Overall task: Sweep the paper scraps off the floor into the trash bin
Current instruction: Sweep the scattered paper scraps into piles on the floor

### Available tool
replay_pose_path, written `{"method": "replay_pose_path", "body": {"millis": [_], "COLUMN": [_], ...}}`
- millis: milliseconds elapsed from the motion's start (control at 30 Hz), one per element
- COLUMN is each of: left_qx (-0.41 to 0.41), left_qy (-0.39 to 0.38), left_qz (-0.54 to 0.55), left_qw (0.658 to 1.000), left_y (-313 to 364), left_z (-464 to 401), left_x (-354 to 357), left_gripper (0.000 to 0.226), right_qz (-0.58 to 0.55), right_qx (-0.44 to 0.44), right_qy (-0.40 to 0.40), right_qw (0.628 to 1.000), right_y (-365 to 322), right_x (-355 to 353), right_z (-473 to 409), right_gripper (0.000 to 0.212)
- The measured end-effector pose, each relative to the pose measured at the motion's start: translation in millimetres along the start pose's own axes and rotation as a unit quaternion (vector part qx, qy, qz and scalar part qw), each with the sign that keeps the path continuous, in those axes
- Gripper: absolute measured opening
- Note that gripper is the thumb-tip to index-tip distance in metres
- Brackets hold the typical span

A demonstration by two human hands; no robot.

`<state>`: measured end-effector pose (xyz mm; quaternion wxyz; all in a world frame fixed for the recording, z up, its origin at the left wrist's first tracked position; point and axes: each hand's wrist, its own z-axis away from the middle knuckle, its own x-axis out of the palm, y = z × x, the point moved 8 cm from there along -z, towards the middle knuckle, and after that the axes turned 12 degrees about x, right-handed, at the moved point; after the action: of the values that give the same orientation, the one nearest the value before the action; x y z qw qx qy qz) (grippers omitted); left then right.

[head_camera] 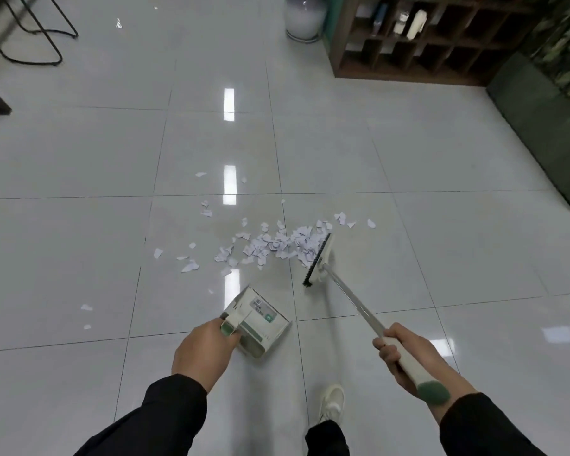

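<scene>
A heap of white paper scraps lies on the glossy tiled floor, with loose bits scattered to its left and far side. My right hand grips the white, green-capped handle of a broom; the broom head stands on the floor against the right edge of the heap. My left hand holds the handle of a white dustpan, which hangs just below and to the left of the heap, its mouth facing the scraps. No trash bin is in view.
A brown cubby shelf and a white vase stand at the far right. A dark green bench runs along the right side. Black metal chair legs are at the far left. My white shoe is near the bottom.
</scene>
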<state>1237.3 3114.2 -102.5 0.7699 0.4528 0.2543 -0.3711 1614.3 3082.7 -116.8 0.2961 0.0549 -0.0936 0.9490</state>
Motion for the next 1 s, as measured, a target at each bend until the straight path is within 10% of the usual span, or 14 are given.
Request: {"method": "replay_pose_path", "body": {"millis": [600,1000], "left_qx": [-0.051,-0.100], "left_qy": [-0.013,0.013], "left_qz": [-0.071,-0.085], "left_qw": [0.996,0.991], "left_y": [213,202], "left_z": [-254,-271], "left_x": [10,-25], "left_gripper": [0.035,0.035], "right_qz": [0.321,0.395], "right_qx": [-0.089,-0.022], "right_qy": [0.244,0.131], "right_qw": [0.911,0.909], "right_y": [-450,-398], "right_x": [-31,84], "right_z": [-152,-200], "right_gripper": [0.007,0.003]}}
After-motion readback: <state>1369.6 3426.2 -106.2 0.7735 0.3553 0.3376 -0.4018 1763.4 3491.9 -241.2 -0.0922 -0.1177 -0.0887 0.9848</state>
